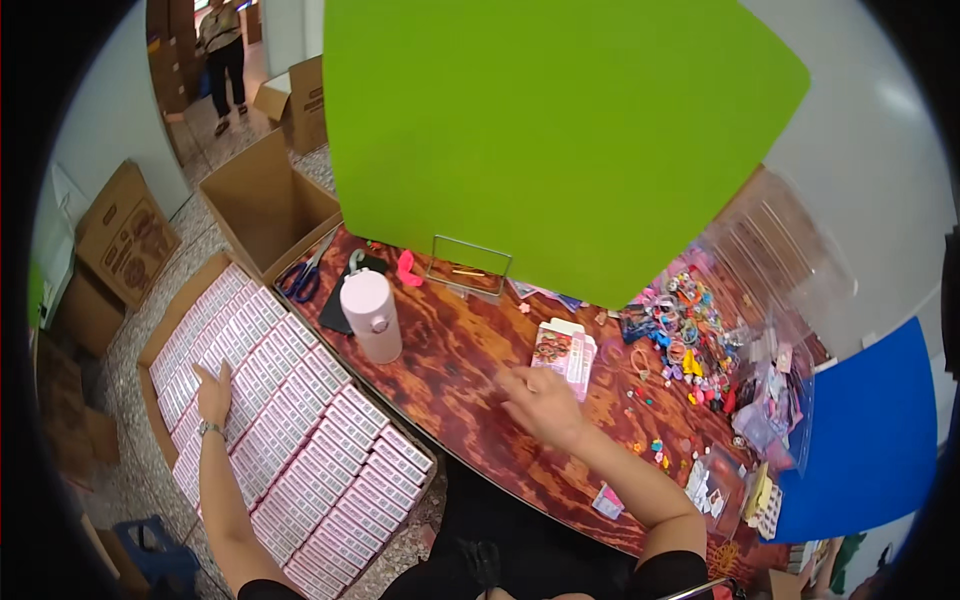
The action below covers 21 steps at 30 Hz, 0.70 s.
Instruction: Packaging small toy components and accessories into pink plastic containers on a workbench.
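My left hand (213, 398) rests on tightly packed rows of small pink-and-white boxes (300, 430) in a shallow cardboard carton (160, 420). Its fingers are apart and touch the box tops; no box is lifted. My right hand (545, 408) is over the red-brown patterned table (455, 405), its fingers smeared by motion, so their grip does not show. Just beyond it lies a small pink-and-white box (567, 355) with its top flap up. A pink lidded bottle (371, 318) stands on the table between my hands.
Dark-handled scissors (300, 280) and a wire stand (468, 265) lie toward the back. A large green board (540, 130) rises behind the table. Colourful small trinkets (685, 325) are heaped at right, near a blue board (870, 450). An open carton (265, 200) stands at far left; a person (222, 60) is beyond.
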Available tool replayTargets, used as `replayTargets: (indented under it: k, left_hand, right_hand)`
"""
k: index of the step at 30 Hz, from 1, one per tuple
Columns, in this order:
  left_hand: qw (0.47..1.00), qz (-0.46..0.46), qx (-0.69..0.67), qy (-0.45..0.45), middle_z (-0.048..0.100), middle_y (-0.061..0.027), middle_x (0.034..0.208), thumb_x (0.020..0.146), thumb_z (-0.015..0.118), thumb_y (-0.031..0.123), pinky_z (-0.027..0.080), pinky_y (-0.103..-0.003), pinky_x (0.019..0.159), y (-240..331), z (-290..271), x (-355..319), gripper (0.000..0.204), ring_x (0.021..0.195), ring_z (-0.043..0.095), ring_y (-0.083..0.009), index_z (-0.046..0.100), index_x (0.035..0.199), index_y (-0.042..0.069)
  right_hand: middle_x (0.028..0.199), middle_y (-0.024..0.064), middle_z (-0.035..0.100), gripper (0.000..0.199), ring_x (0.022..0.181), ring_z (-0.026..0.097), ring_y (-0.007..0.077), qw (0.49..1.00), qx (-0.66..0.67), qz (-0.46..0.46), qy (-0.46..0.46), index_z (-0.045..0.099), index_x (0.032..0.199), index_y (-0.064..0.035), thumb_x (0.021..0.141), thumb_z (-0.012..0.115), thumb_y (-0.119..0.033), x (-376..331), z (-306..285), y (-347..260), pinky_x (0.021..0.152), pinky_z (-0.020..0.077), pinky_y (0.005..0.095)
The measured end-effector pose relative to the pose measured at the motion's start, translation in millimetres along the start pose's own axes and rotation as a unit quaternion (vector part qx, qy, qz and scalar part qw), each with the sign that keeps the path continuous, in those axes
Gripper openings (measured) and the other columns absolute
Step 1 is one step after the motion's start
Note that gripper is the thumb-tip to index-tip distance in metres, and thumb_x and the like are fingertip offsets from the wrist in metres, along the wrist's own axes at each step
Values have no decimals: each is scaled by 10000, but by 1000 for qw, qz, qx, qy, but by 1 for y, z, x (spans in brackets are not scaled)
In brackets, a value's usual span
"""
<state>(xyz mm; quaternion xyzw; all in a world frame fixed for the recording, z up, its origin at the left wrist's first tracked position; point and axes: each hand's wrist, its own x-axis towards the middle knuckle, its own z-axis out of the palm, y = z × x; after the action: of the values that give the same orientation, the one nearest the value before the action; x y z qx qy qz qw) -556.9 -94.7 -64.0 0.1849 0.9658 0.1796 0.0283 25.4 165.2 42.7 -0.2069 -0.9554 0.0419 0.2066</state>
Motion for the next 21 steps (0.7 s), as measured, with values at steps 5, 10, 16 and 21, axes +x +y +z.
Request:
replayTargets:
  k: [5, 10, 16, 21]
  left_hand:
    - [1000, -4, 5, 10, 644, -405, 1111, 958, 454, 651, 530, -499, 883, -3, -9, -13, 1037, 1048, 653, -512, 93, 1545, -125]
    - [997, -4, 61, 45, 581, -323, 1317, 962, 520, 589, 460, -520, 1016, 59, -18, -46, 891, 1203, 584, -445, 321, 1504, -90]
    - [946, 192, -19, 261, 580, -254, 1336, 945, 680, 349, 391, -477, 1089, 43, -38, -81, 599, 1251, 524, -428, 516, 1368, -41]
    - [893, 350, -242, 150, 613, -185, 1322, 897, 753, 218, 442, -428, 1065, 178, -36, -200, 483, 1227, 580, -353, 586, 1319, 53]
  right_hand:
    - [1480, 210, 463, 770, 1358, 437, 413, 977, -77, 185, -70, 467, 1466, -104, 828, 778, -404, -48, -3, 39, 1122, 375, 529]
    - [1462, 119, 523, 709, 1333, 461, 400, 971, -124, 186, -87, 514, 1450, -158, 847, 739, -454, -84, 13, 64, 1095, 392, 557]
    - [1334, 70, 632, 530, 1158, 604, 361, 976, -80, 143, -144, 593, 1389, -224, 894, 697, -384, -70, -5, 30, 968, 479, 545]
    - [1326, 143, 623, 463, 1102, 633, 398, 983, -16, 157, -90, 615, 1366, -210, 911, 686, -262, -105, 0, 40, 935, 511, 503]
